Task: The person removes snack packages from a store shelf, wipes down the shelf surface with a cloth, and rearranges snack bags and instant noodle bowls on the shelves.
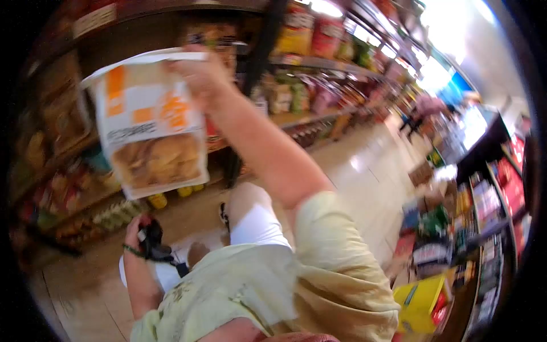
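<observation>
My right hand is raised in front of the shelves, its fingers closed on the top edge of a snack bag. The bag is white with orange print, and brown crisp-looking pieces show on its lower half. It hangs upright, slightly tilted, with its front towards me. Low at my side, my left hand is closed around a black object with a strap, whose kind I cannot make out. A dark band circles the left wrist.
Store shelves with bagged goods run along the left and back. On the right, boxes and packages stand by another shelf, with a yellow carton near me. A person is farther down the tiled aisle.
</observation>
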A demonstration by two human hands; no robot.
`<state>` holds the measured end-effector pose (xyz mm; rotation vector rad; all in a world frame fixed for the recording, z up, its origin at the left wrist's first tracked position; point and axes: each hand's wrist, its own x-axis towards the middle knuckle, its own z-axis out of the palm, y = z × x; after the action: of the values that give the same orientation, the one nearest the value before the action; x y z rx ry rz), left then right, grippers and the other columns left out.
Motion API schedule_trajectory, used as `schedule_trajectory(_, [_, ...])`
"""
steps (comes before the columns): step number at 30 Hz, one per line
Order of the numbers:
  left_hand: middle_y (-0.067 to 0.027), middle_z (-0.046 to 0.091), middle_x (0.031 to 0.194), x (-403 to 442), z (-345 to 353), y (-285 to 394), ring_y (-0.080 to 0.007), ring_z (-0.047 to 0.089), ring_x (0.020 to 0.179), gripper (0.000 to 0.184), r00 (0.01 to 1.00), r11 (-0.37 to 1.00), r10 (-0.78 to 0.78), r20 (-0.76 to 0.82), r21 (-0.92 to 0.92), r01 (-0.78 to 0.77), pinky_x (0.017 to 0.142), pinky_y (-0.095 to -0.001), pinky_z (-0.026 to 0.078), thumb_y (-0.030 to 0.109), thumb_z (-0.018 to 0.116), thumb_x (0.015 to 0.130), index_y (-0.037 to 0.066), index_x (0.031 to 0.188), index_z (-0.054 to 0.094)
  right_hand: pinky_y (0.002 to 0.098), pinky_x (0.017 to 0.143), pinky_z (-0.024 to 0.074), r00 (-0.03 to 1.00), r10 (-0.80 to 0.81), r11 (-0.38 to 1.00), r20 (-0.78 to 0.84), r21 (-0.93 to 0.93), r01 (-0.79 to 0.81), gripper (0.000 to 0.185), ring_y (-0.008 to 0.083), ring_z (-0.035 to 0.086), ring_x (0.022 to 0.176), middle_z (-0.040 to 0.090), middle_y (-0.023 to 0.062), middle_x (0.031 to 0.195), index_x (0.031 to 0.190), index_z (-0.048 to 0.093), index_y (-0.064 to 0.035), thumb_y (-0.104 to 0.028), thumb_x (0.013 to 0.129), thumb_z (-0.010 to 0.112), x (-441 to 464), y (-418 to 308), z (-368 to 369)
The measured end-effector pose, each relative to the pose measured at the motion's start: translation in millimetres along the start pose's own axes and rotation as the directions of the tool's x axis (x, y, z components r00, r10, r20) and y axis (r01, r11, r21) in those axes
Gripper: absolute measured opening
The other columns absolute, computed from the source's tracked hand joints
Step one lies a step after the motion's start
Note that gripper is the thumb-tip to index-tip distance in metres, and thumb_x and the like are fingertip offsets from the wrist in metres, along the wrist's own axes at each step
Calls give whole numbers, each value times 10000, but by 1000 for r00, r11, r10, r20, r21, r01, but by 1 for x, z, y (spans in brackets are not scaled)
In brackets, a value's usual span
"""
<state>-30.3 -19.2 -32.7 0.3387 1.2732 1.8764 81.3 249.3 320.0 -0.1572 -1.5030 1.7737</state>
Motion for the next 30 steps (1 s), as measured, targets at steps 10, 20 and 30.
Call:
schedule_trajectory(10, [-103,464,1198,52,-26,-22,-240,427,1101,438,914,976,-215,345,98,193,919,-344,334,354,459,862,46,1174,474,249,566,415,990,-89,989,108,126,75,146,107,514,632,546,30,654,673,541,-37,52,629,649,-53,-16,-10])
schedule_trajectory(20, [-82,545,1042,77,33,-18,-194,504,932,392,948,804,-298,-108,507,311,823,-307,395,344,479,860,40,1104,523,239,571,413,995,-6,999,101,-34,10,161,95,524,641,545,14,638,684,538,-43,37,606,654,-53,-7,-33])
schedule_trajectory(30, [-68,587,976,75,7,-51,-173,515,901,342,873,830,-389,292,522,195,782,-288,392,333,434,884,36,977,577,335,686,480,958,-205,971,201,166,172,373,195,553,756,563,69,824,928,523,-63,-54,601,703,19,-29,-7])
